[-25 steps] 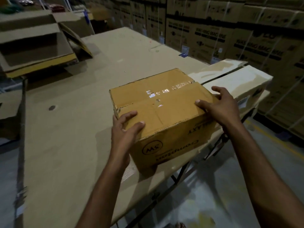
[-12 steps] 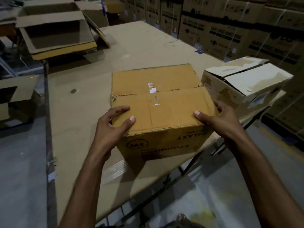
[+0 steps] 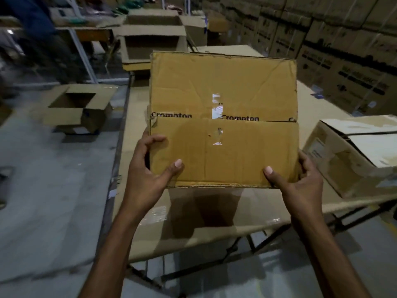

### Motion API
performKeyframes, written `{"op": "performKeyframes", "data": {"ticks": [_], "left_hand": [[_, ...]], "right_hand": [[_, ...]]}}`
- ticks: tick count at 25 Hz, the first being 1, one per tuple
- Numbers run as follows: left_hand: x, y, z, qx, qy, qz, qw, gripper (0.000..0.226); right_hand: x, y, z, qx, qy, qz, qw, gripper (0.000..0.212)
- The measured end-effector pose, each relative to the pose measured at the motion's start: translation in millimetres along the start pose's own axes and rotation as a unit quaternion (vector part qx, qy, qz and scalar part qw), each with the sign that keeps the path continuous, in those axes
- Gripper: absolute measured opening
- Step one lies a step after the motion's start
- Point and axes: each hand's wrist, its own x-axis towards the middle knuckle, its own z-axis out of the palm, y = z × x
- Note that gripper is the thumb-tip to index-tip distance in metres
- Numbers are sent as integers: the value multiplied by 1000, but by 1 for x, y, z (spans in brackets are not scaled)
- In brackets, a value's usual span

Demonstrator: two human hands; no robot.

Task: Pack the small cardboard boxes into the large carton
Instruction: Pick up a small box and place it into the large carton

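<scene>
Cardboard fills most of my view: the small cardboard box (image 3: 223,117) is up off the table (image 3: 137,112), tilted so its flapped face looks at me, and pressed between my left hand (image 3: 148,168) and my right hand (image 3: 300,179). Both thumbs lie flat on the near flap. The left fingers (image 3: 154,139) curl round the left edge, and the right fingers (image 3: 305,158) wrap the right edge and disappear behind it. I'd judge this to be the carry. To do it well I want even inward pressure from both palms and the box brought level. I also want nothing pushing on the centre seam beyond my thumbs, where the tape looks torn and the flaps could spring. The big open carton (image 3: 152,39) beyond my fingertips is my best guess for the target. I would come in above its rim and lower the box square to its walls. Its mouth is partly hidden by the box I hold, so I cannot tell what it contains. The box's underside, far face and contents are hidden too. A floor carton (image 3: 79,110) out past my left knuckles is blurred, and a pale-topped box (image 3: 352,155) beside my right knuckles is cut off by the frame edge.
</scene>
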Motion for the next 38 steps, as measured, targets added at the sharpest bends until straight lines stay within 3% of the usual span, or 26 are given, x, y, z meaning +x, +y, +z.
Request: {"op": "performKeyframes", "data": {"ticks": [3,5,13,23,31,38], "left_hand": [[-14,-2,-32,5,40,-46,998,99],[-17,-5,-57,9,55,-59,997,109],[3,-61,-181,-43,59,-45,996,100],[109,-139,-379,-84,-15,-13,996,95],[201,-180,-420,-70,-46,-48,995,97],[328,-235,-400,-68,-93,-62,991,103]], "right_hand": [[-15,-3,24,24,-27,1,999,85],[-30,-8,41,37,-42,-5,998,85],[-90,-43,164,63,-13,-16,998,82],[-154,-101,378,83,63,-2,995,79],[-115,-122,465,84,96,12,992,81],[-16,-110,531,81,134,8,988,74]]}}
